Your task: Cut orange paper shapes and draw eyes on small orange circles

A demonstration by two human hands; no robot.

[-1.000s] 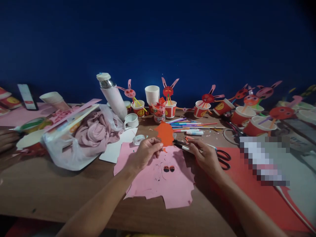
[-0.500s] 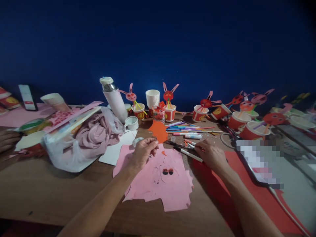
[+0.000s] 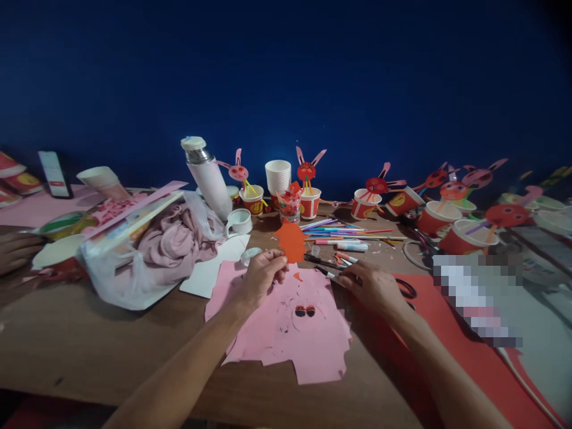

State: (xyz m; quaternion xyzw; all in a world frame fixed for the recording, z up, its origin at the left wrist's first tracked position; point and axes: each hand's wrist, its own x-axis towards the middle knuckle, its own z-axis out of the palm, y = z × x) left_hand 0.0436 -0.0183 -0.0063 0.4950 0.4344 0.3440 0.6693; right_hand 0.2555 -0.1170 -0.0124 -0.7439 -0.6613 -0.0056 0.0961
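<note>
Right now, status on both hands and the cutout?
Left hand pinching orange paper cutout, raised over pink sheet. Right hand on marker. Scissors beside right hand.

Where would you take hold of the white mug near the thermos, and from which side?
Take the white mug by its loop handle, which sticks out on its left toward the plastic bag. Come from above and the near left: the thermos leans close behind it, while the white paper in front lies flat.

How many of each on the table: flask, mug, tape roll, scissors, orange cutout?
flask: 1
mug: 1
tape roll: 1
scissors: 1
orange cutout: 1
Total: 5
</note>
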